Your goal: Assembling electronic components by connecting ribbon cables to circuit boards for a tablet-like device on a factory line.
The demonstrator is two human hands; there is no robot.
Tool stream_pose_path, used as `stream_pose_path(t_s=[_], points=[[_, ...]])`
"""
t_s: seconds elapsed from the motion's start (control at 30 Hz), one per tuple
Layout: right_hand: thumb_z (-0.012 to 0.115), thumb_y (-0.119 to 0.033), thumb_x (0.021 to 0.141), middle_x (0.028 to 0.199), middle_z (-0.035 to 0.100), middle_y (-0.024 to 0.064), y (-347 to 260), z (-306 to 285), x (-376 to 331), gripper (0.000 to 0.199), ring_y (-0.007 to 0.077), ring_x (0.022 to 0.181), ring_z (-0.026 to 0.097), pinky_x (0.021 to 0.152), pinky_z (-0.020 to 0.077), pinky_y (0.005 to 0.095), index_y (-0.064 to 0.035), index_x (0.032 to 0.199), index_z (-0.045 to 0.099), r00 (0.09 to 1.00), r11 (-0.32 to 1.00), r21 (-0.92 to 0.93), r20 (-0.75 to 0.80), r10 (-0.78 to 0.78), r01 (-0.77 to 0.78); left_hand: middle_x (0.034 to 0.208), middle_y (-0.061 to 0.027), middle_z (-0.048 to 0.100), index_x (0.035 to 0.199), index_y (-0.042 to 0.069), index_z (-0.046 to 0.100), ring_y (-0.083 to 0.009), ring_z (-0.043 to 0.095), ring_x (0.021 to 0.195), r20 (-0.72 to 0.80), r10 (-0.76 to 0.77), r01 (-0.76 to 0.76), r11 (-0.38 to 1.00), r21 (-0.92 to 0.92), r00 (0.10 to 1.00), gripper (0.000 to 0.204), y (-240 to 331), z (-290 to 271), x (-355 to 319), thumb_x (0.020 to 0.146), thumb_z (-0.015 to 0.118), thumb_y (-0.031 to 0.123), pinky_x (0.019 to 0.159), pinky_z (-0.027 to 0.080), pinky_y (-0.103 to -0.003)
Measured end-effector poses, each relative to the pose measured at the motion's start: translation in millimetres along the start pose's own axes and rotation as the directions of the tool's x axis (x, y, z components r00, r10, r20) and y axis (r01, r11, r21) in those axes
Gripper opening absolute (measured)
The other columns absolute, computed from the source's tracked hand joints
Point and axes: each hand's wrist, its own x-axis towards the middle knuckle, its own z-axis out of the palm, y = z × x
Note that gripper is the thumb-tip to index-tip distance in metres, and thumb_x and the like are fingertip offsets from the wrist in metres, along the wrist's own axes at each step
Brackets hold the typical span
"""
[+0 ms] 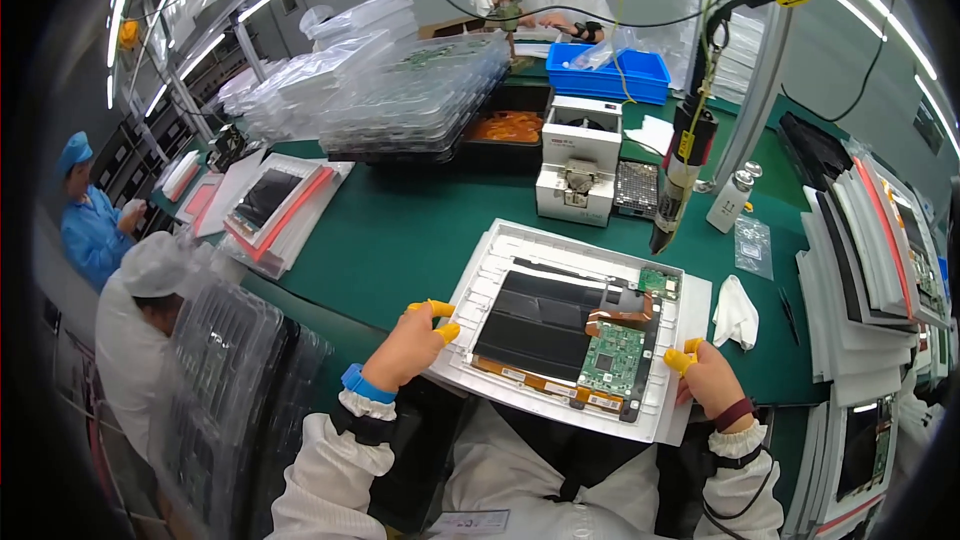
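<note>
And here's the white case (560, 243), front and centre, lying face up at the near side of the green table (420, 230), its lower edge overlapping the person's lap in this view! Inside it: a broad black panel (540, 310), a green circuit board (612, 358) toward the lower right, a smaller board (657, 282) in the top right corner, and a copper-coloured ribbon (625, 318) between them

On the left edge, the left hand (410, 345), blue band at the wrist: thumb and forefinger, capped in yellow, sit slightly apart at the rim; whether they're clamped on it, I can't tell. Over on the right edge, the right hand (708, 375), dark red wristband on, yellow tips bunched close together at the rim; I can't tell whether anything grips from below

Just right of that hand, a crumpled white cloth (736, 313), then dark tweezers (790, 316). Beyond the case stands a white machine (578, 165), with a hanging tool (672, 185) pointing down beside it. Further back, stacked clear trays (420, 100), a blue bin (610, 73), and a co-worker (565, 0) in white across the table
</note>
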Motion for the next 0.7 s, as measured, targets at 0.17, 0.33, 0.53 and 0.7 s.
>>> stream_pose_path(t_s=[0.17, 0.33, 0.53, 0.7], points=[[0.056, -0.012, 0.092, 0.080, 0.059, 0.0099, 11.1, -4.1, 11.8, 0.027, 0.0176, 0.057, 0.059, 0.047, 0.0496, 0.0300, 0.0040, 0.113, 0.050, 0.998, 1.000, 0.017, 0.069, 0.013, -0.014, 0.111, -0.0202, 0.063, 0.118, -0.006, 0.057, -0.0289, 0.060, 0.098, 0.044, -0.034, 0.041, 0.986, -0.164, 0.998, 0.036, -5.0, -4.9, -5.2, 0.089, 0.062, 0.015, 0.088, 0.045, -0.033], [0.059, -0.016, 0.092, 0.069, 0.056, 0.0068, 12.6, 0.6, 18.4, 0.017, 0.0171, 0.051, 0.058, 0.043, 0.0465, 0.0287, -0.0001, 0.093, 0.052, 0.992, 0.999, 0.006, 0.117, -0.050, 0.050, 0.104, -0.0191, 0.065, 0.113, -0.005, 0.059, -0.0277, 0.061, 0.097, 0.006, -0.075, 0.075, 0.984, -0.162, 0.997, 0.036, -10.3, -11.2, -4.6, 0.087, 0.065, 0.018, 0.084, 0.046, -0.034], [0.051, -0.016, 0.094, 0.077, 0.058, 0.0046, -4.0, 12.8, 30.3, 0.015, 0.0138, 0.053, 0.056, 0.046, 0.0468, 0.0265, -0.0049, 0.102, 0.054, 0.990, 0.999, 0.000, 0.132, -0.053, 0.053, 0.100, -0.0192, 0.064, 0.112, -0.009, 0.056, -0.0227, 0.062, 0.091, -0.029, -0.240, 0.211, 0.899, -0.385, 0.970, 0.031, -35.8, -21.3, 6.7, 0.089, 0.062, 0.012, 0.078, 0.049, -0.030], [0.051, -0.014, 0.093, 0.082, 0.060, 0.0038, -15.4, 27.1, 44.8, 0.019, 0.0132, 0.063, 0.060, 0.053, 0.0482, 0.0246, -0.0019, 0.108, 0.053, 0.982, 0.994, 0.102, 0.175, -0.063, 0.046, 0.097, -0.0147, 0.063, 0.110, -0.010, 0.055, -0.0169, 0.062, 0.082, 0.120, -0.244, 0.257, 0.670, -0.696, 0.962, 0.029, -48.7, -25.0, -0.8, 0.090, 0.063, 0.011, 0.071, 0.050, -0.027]])
